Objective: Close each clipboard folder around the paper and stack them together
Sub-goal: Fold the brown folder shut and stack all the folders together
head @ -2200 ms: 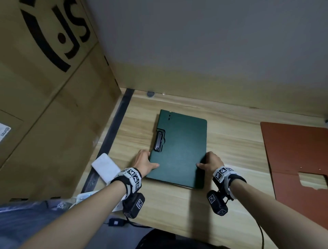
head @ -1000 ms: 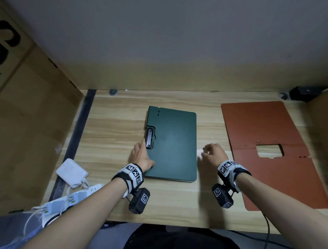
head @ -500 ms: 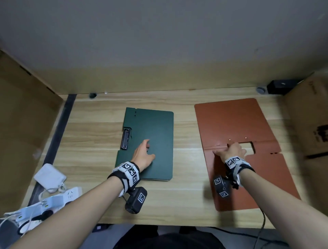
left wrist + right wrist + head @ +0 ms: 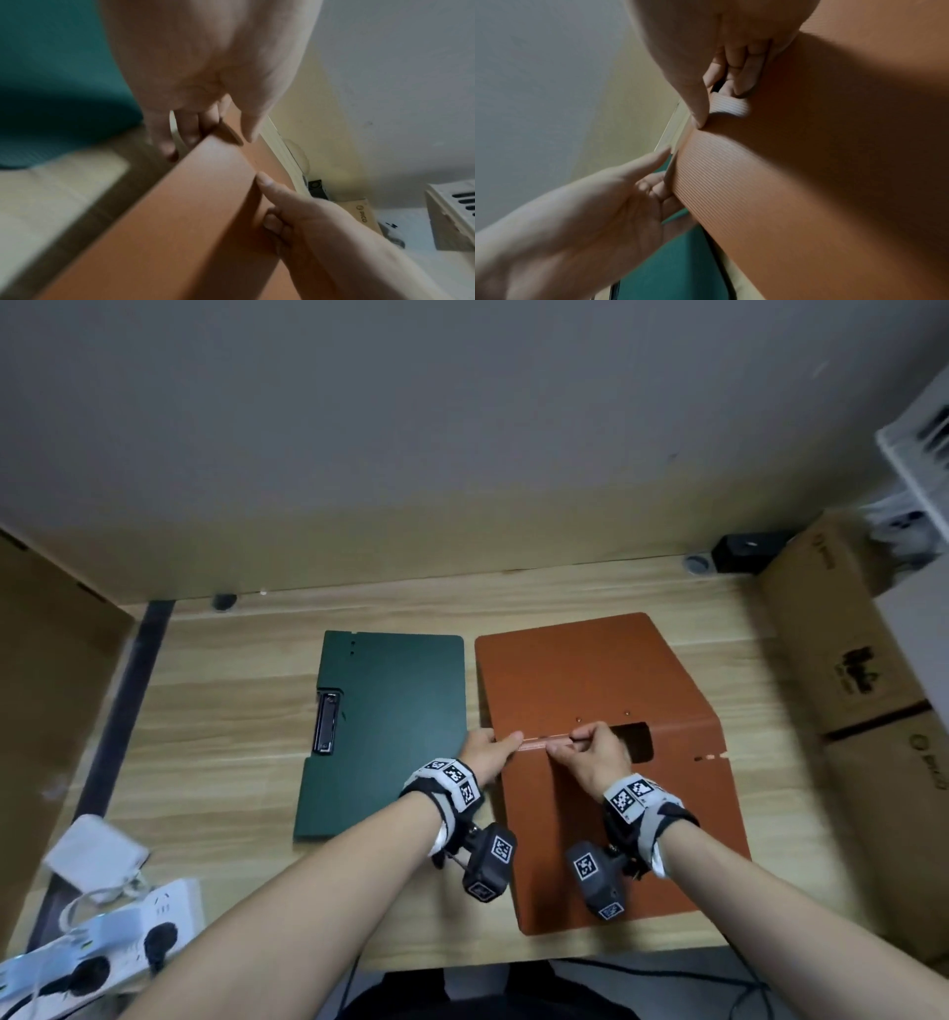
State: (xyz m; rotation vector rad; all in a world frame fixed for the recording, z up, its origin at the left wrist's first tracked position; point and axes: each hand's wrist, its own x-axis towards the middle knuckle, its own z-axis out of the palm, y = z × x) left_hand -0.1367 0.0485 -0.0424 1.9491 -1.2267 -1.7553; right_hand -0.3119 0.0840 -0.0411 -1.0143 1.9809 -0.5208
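Observation:
A dark green clipboard folder (image 4: 390,726) lies closed on the wooden desk (image 4: 231,711), with its clip (image 4: 326,721) on the left edge. To its right an orange-brown folder (image 4: 580,670) lies opened out, outer side up, and its middle fold is lifted into a ridge. My left hand (image 4: 488,752) pinches the left end of that fold, thumb on top. My right hand (image 4: 590,755) pinches the ridge beside the cut-out. In the wrist views the left hand (image 4: 205,125) and the right hand (image 4: 721,95) grip the orange folder (image 4: 180,223). No paper shows.
Cardboard boxes (image 4: 847,660) stand along the right side of the desk, and a cardboard panel (image 4: 51,685) along the left. A white power strip (image 4: 102,937) and a white adapter (image 4: 95,857) lie at the front left. A small black device (image 4: 744,552) sits by the back wall.
Both hands left the green folder and went right to the orange one, the right hand first. The orange folder's fold now stands raised between them. The view swung right.

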